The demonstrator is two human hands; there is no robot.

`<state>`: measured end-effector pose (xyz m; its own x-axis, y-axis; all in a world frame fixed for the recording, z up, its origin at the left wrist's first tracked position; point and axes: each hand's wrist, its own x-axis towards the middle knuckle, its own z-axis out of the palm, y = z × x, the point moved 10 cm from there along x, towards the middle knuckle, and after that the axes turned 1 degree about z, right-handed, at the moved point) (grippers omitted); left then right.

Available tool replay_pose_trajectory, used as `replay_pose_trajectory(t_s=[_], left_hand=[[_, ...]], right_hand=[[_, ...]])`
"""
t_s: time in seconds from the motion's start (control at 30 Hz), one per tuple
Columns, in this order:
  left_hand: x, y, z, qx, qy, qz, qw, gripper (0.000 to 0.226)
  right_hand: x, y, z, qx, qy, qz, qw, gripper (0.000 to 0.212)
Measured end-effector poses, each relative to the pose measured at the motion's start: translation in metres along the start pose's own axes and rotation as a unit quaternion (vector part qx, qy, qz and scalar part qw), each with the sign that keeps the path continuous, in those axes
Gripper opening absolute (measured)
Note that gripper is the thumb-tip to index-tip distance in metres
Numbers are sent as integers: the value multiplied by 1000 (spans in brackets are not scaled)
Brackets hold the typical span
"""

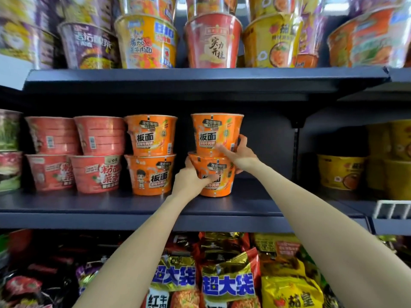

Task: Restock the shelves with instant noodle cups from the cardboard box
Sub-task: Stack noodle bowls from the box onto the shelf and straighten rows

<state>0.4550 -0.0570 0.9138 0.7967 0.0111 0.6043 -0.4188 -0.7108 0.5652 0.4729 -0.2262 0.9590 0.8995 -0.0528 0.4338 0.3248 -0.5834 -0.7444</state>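
While stacked, two orange cups (216, 134) meet gripping fingers (222, 150)

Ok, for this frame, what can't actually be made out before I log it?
- Cardboard box: out of frame in the head view.
- Lower orange cup: label middle covered by left hand; whether it sits flat on the middle shelf is unclear.
- Upper orange cup: lower right side covered by right hand.
- Top-row cups: upper parts cut by the frame edge; corners motion-blurred.
- Space behind the stack: too dark.
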Motion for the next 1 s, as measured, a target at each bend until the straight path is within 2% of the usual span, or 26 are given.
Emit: replay_pose_trajectory(t_s=[0.2, 0.3, 0.5, 0.6, 0.7, 0.8, 0.9, 1.0], left_hand=[[18, -35, 4, -13, -37, -57, 998, 103], [24, -50, -1, -6, -37, -72, 997, 97], [33, -68, -14, 33, 0, -99, 995, 83], [26, -62, -19, 53, 14, -93, 994, 75], [7, -40, -36, 29, 56, -41, 997, 58], [-32, 0, -56, -33, 112, 76, 990, 38], [-94, 37, -77, -65, 191, 176, 964, 20], [-161, 54, -81, -79, 256, 232, 935, 14]], right_hand=[[21, -2, 24, -49, 29, 30, 998, 88], [27, -10, 37, -60, 48, -3, 997, 83], [25, -9, 69, 19, -34, -46, 998, 90], [9, -12, 70, -20, -49, -87, 995, 80], [-21, -18, 53, -107, 2, -117, 987, 69], [-78, -36, 26, -174, 108, -186, 961, 50], [-146, -41, 1, -167, 196, -251, 933, 33], [-218, -23, -16, -151, 269, -264, 914, 23]])
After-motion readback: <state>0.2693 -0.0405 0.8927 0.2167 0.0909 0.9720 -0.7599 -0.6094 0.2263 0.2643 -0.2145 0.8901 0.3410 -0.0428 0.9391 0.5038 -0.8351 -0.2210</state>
